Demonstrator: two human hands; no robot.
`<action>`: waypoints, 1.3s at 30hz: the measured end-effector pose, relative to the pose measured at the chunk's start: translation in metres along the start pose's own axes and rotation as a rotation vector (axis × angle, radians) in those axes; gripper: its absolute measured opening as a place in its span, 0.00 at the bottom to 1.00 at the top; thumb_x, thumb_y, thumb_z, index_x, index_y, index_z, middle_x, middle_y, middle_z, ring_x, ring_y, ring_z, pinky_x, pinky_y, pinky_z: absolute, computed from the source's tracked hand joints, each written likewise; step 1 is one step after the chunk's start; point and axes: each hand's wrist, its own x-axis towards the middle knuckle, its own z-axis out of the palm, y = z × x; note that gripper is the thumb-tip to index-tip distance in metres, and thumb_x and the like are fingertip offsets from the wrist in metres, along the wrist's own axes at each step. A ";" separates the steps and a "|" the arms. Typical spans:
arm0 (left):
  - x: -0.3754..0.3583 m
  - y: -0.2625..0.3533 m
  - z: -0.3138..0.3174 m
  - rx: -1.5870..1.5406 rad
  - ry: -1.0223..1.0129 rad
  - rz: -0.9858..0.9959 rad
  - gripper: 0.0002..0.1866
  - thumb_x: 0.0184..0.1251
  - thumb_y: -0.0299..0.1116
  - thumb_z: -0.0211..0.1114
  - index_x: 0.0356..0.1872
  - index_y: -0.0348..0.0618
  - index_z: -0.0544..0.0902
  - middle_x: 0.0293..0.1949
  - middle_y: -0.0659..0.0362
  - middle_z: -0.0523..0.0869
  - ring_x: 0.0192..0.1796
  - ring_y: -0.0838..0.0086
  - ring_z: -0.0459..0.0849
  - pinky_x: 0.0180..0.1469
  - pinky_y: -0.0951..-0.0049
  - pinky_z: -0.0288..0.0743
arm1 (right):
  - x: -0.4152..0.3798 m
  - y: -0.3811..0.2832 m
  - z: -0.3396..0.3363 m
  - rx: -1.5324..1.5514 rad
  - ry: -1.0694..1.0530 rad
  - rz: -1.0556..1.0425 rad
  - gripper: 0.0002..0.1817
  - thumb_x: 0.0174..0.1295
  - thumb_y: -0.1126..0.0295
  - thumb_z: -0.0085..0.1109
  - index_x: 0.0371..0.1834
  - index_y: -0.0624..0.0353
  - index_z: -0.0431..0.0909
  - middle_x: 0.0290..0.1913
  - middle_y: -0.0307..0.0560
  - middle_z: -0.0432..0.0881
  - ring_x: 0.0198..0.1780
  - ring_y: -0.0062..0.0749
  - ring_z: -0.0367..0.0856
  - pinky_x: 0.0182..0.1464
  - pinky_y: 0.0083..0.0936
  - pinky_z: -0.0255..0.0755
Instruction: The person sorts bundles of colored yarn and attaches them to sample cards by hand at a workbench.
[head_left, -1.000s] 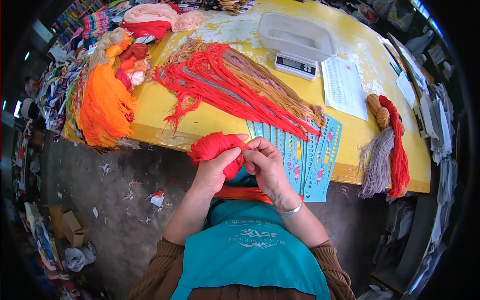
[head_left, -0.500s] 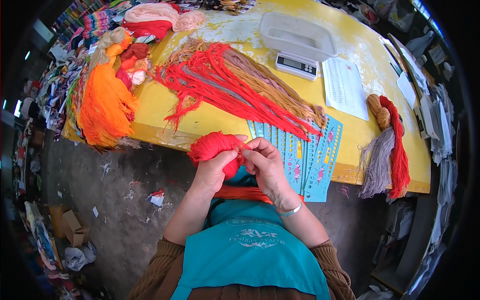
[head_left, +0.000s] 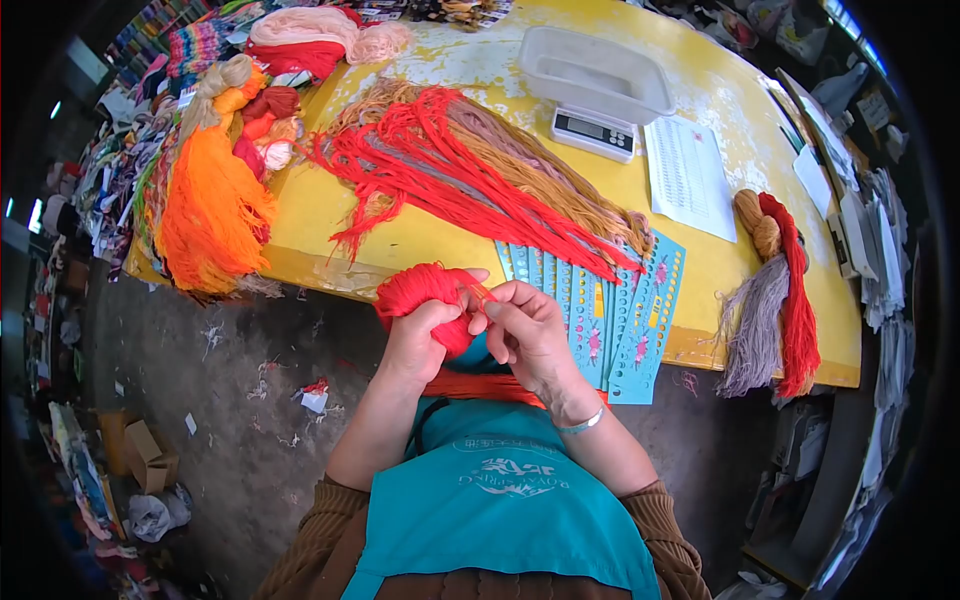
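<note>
In front of the table's near edge, my left hand (head_left: pixel 430 335) is wrapped round a bundle of red thread (head_left: pixel 408 292), thumb on top. My right hand (head_left: pixel 530 330) pinches a few red strands (head_left: pixel 478 292) drawn out from the bundle's right side. Just beyond my hands, long red threads (head_left: pixel 440 160) lie over brown and mauve ones (head_left: pixel 545 160) on the yellow table (head_left: pixel 455 235). Their right ends rest on blue punched cards (head_left: pixel 640 335), fanned out past the table edge. More orange-red thread (head_left: pixel 480 388) lies across my lap below.
A scale (head_left: pixel 592 132) stands beside a clear plastic tub (head_left: pixel 597 75) and a printed sheet (head_left: pixel 690 175). Orange skeins (head_left: pixel 212 200) hang at the table's left corner, grey and red skeins (head_left: pixel 785 300) at the right. A cardboard box (head_left: pixel 150 455) sits on the littered floor.
My right fingers have pulled slightly away from the bundle, and the strands between my hands show longer. My left thumb has shifted a little left and down on the thread.
</note>
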 end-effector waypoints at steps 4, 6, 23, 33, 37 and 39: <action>0.001 0.001 -0.005 -0.055 -0.039 -0.018 0.23 0.56 0.26 0.55 0.55 0.27 0.77 0.35 0.58 0.81 0.39 0.75 0.78 0.48 0.74 0.71 | -0.001 -0.001 0.000 -0.008 0.007 0.012 0.04 0.68 0.74 0.53 0.39 0.63 0.77 0.30 0.46 0.85 0.15 0.17 0.70 0.16 0.13 0.55; 0.000 0.002 -0.005 -0.069 -0.045 -0.023 0.24 0.56 0.25 0.55 0.55 0.27 0.77 0.35 0.58 0.81 0.38 0.75 0.78 0.47 0.74 0.71 | -0.001 -0.001 0.002 -0.021 0.012 0.014 0.05 0.68 0.74 0.53 0.38 0.63 0.77 0.29 0.47 0.85 0.15 0.18 0.69 0.16 0.13 0.54; -0.002 0.003 -0.001 -0.048 -0.036 -0.042 0.20 0.67 0.25 0.61 0.59 0.34 0.76 0.32 0.63 0.79 0.33 0.84 0.73 0.36 0.81 0.70 | -0.005 0.004 0.006 -0.203 -0.014 -0.060 0.07 0.70 0.72 0.52 0.40 0.63 0.79 0.29 0.44 0.84 0.17 0.17 0.72 0.17 0.11 0.57; -0.002 0.002 -0.002 -0.051 -0.039 -0.031 0.19 0.66 0.25 0.59 0.58 0.32 0.76 0.34 0.62 0.81 0.33 0.83 0.74 0.38 0.80 0.70 | -0.003 0.004 0.003 -0.135 0.020 -0.031 0.07 0.70 0.71 0.51 0.37 0.62 0.77 0.27 0.42 0.82 0.17 0.17 0.72 0.17 0.11 0.57; -0.002 0.002 -0.002 -0.061 -0.046 -0.035 0.19 0.66 0.25 0.59 0.58 0.32 0.76 0.34 0.62 0.80 0.33 0.83 0.74 0.38 0.80 0.70 | -0.003 0.004 0.003 -0.133 0.026 -0.029 0.07 0.71 0.71 0.50 0.36 0.62 0.76 0.25 0.41 0.81 0.17 0.16 0.70 0.17 0.11 0.56; -0.002 0.001 -0.003 -0.062 -0.051 -0.028 0.19 0.66 0.25 0.59 0.58 0.32 0.76 0.34 0.62 0.80 0.33 0.83 0.74 0.38 0.80 0.70 | -0.003 0.004 0.002 -0.140 0.026 -0.031 0.08 0.71 0.71 0.50 0.36 0.62 0.76 0.25 0.40 0.80 0.16 0.16 0.70 0.17 0.11 0.56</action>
